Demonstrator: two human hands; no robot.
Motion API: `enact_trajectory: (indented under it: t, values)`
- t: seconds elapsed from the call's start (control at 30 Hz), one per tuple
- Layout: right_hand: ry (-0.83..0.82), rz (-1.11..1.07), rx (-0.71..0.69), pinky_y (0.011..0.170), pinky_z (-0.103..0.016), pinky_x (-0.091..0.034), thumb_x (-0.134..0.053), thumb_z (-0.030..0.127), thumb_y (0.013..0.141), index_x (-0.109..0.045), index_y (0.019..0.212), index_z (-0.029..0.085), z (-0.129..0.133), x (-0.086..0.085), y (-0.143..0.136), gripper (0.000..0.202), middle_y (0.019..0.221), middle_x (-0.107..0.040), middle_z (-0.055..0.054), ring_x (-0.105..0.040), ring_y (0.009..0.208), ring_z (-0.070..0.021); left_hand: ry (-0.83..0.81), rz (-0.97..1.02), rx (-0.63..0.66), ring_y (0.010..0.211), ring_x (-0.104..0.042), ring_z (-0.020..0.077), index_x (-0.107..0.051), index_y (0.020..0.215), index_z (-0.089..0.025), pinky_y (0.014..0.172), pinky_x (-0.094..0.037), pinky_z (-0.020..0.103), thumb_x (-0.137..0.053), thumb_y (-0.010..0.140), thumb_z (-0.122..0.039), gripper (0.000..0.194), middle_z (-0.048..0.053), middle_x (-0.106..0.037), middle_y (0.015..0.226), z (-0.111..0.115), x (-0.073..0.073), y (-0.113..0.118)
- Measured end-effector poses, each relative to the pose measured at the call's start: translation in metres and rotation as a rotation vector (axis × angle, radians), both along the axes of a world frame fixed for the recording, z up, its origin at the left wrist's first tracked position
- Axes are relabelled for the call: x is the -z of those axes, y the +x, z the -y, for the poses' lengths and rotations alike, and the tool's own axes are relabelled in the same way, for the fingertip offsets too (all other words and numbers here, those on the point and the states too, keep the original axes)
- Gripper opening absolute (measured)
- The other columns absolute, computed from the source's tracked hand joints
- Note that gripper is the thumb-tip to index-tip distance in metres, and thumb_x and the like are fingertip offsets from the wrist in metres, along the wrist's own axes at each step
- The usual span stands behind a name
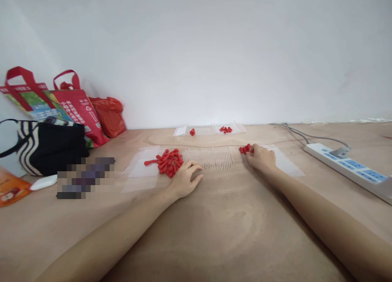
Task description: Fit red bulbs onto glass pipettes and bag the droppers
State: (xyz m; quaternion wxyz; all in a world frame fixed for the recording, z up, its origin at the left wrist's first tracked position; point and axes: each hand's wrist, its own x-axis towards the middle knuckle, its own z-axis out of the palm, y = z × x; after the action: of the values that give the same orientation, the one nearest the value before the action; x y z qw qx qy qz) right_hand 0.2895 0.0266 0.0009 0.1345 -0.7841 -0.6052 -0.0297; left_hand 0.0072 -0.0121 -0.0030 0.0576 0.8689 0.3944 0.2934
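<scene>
My left hand [185, 180] lies on the table with its fingers spread, beside a pile of red rubber dropper bulbs [167, 163]. Its fingertips are close to the left end of a row of thin clear tubes [211, 158], laid side by side. At the right, my right hand [260, 158] has its fingers closed around the red end of a dropper. Other droppers with red bulbs [243, 150] and clear stems lie against those fingers, which partly hide them. Clear plastic bags with white paper [143, 165] lie under the pile and beyond the right hand.
Near the wall lie more clear tubes [204, 131] with small groups of red bulbs [226, 130]. A white power strip [346, 163] with grey cables stands right. Bags, including a black one [56, 147] and a red plastic one [108, 116], and a blurred dark object [88, 177] are left.
</scene>
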Motion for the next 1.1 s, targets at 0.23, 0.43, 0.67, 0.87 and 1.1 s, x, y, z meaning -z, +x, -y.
enact_trajectory:
  t: [0.23,0.43,0.67,0.87,1.1]
  values:
    - [0.051,0.037,-0.174,0.073,-0.036,-0.028,-0.037,0.031,0.078,-0.059,0.083,0.017,0.001,0.002,-0.025,0.026,0.092,-0.063,-0.008,-0.055,0.085,-0.0233,0.102,-0.100,-0.282,0.083,-0.049,0.0225,-0.058,0.079,-0.018,0.074,-0.038,0.037,-0.054,0.076,-0.027,0.010,0.005,-0.055,0.082,-0.001,-0.001,0.003]
    - [-0.078,0.019,-0.108,0.073,-0.038,-0.029,-0.039,0.032,0.077,-0.064,0.078,0.014,-0.007,-0.002,-0.048,0.031,0.083,-0.064,-0.013,-0.057,0.079,-0.0253,0.114,-0.154,-0.568,0.085,-0.048,0.0265,-0.056,0.074,-0.019,0.072,-0.036,0.039,-0.055,0.073,-0.035,0.017,0.007,-0.056,0.082,-0.021,-0.026,-0.023]
    - [-0.143,0.048,-0.076,0.072,-0.039,-0.029,-0.044,0.021,0.070,-0.065,0.081,0.012,-0.015,-0.006,-0.058,0.024,0.090,-0.063,-0.017,-0.058,0.080,-0.0258,0.102,-0.231,-0.545,0.084,-0.050,0.0249,-0.060,0.075,-0.019,0.075,-0.037,0.038,-0.055,0.071,-0.035,0.017,0.006,-0.056,0.081,-0.037,-0.038,-0.051]
    - [-0.103,0.071,-0.094,0.072,-0.041,-0.026,-0.039,0.019,0.075,-0.063,0.078,0.010,-0.012,-0.006,-0.062,0.026,0.084,-0.063,-0.018,-0.058,0.078,-0.0270,0.074,-0.238,-0.233,0.082,-0.052,0.0202,-0.063,0.080,-0.019,0.074,-0.041,0.033,-0.058,0.071,-0.030,0.015,0.004,-0.055,0.082,-0.040,-0.030,-0.046]
    - [0.245,0.110,-0.277,0.074,-0.039,-0.027,-0.027,0.021,0.084,-0.051,0.086,0.010,0.015,-0.001,-0.059,0.026,0.080,-0.061,-0.015,-0.054,0.074,-0.0243,0.032,-0.087,-0.215,0.074,-0.056,0.0171,-0.058,0.069,-0.017,0.069,-0.044,0.031,-0.052,0.076,-0.027,0.013,0.002,-0.054,0.077,-0.041,-0.023,-0.046]
